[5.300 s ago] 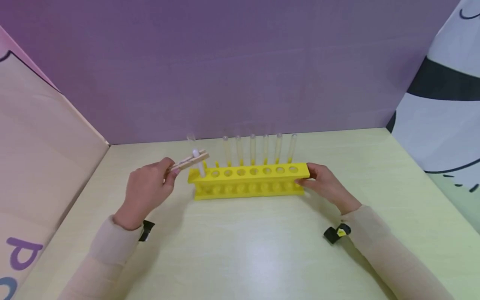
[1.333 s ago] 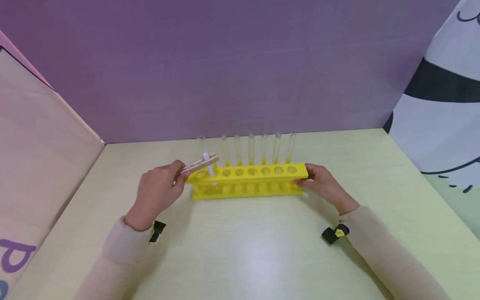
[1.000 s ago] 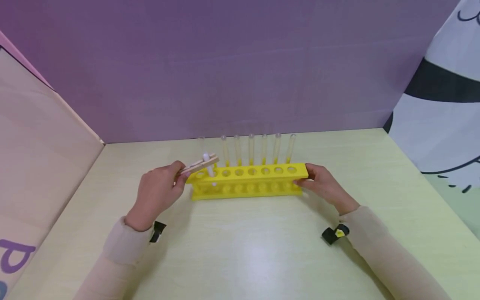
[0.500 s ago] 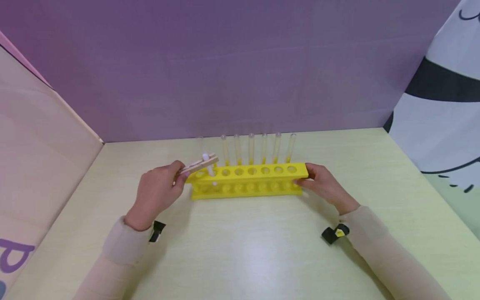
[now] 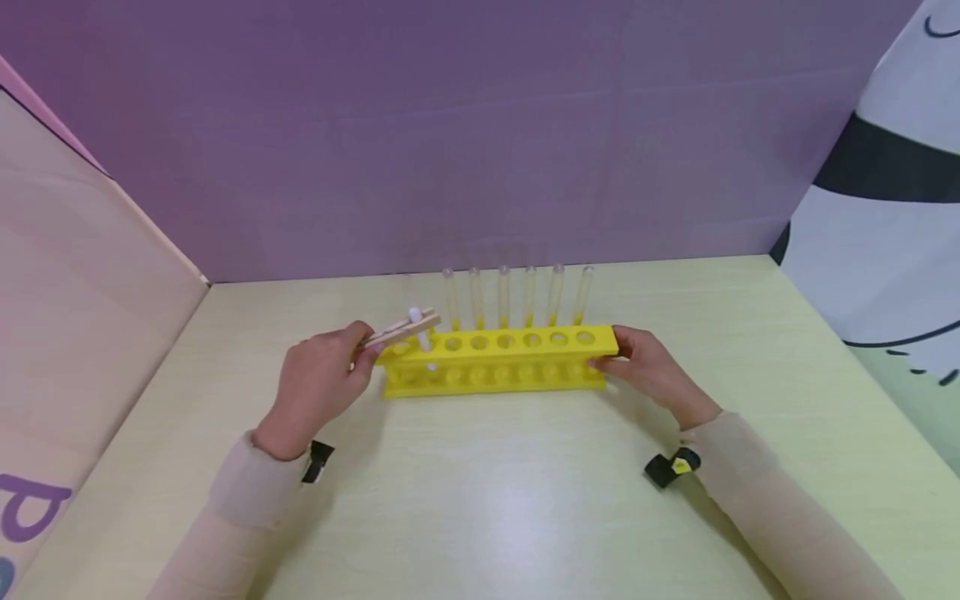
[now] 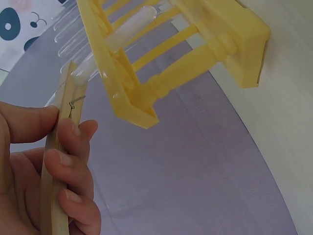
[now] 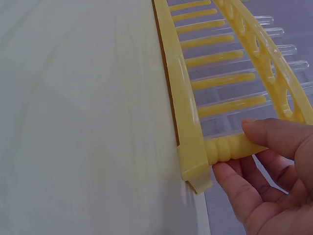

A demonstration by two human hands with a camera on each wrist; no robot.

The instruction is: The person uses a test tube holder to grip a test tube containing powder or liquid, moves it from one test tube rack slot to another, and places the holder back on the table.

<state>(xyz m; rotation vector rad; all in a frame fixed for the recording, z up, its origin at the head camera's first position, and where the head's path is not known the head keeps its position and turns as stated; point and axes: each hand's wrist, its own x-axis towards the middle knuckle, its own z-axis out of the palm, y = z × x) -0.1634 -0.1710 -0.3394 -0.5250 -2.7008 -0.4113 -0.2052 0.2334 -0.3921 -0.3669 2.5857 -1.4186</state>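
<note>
My left hand (image 5: pixel 318 379) grips a wooden test tube clamp (image 5: pixel 408 329), fingers curled round its handle in the left wrist view. The clamp's jaws hold a clear test tube (image 6: pixel 132 27) with white contents. That tube passes through the second hole from the left of the yellow test tube rack (image 5: pixel 495 387), its rounded bottom showing between the top plate and the base. At the rack's right end, my right hand (image 5: pixel 652 375) holds the end post (image 7: pixel 230 148) between thumb and fingers.
Several clear test tubes (image 5: pixel 504 296) stand upside down on pegs along the rack's back. The rack stands on a pale wooden table (image 5: pixel 487 483). Behind rises a purple partition (image 5: pixel 480 142), with printed panels at left and right.
Since the earliest frame, my left hand has moved right with clamp and tube, from the first hole to the second, the tube going down through it. My right hand keeps its hold on the rack.
</note>
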